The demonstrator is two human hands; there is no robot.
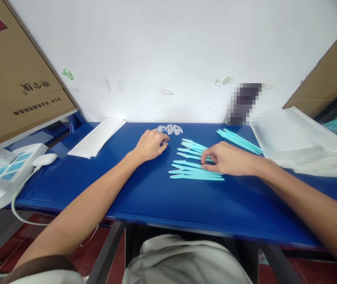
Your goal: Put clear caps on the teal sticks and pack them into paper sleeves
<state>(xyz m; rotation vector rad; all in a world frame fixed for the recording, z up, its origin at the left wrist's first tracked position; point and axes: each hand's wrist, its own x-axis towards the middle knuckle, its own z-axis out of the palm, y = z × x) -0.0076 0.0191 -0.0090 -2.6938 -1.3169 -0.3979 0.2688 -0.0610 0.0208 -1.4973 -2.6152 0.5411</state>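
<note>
Slim turquoise eyebrow razors (pixel 196 177) lie in a loose row, side by side, on the blue table. My right hand (pixel 226 157) is over this row, thumb and forefinger curled into a pinch at one razor; its palm covers the far ends of several. To the left, my left hand (pixel 152 144) rests on the table beside a small heap of translucent blade caps (pixel 173 129). Its thumb and forefinger are bent close together, and a small pale thing seems to sit between them, too small to make out.
More turquoise razors (pixel 239 141) lie behind my right hand. Clear plastic bags (pixel 304 138) are at the right, folded white paper (pixel 96 138) at the left. A white power strip (pixel 17 165) with a cable stands at the left edge, below a cardboard box (pixel 17 79). A white wall (pixel 156 51) bounds the back.
</note>
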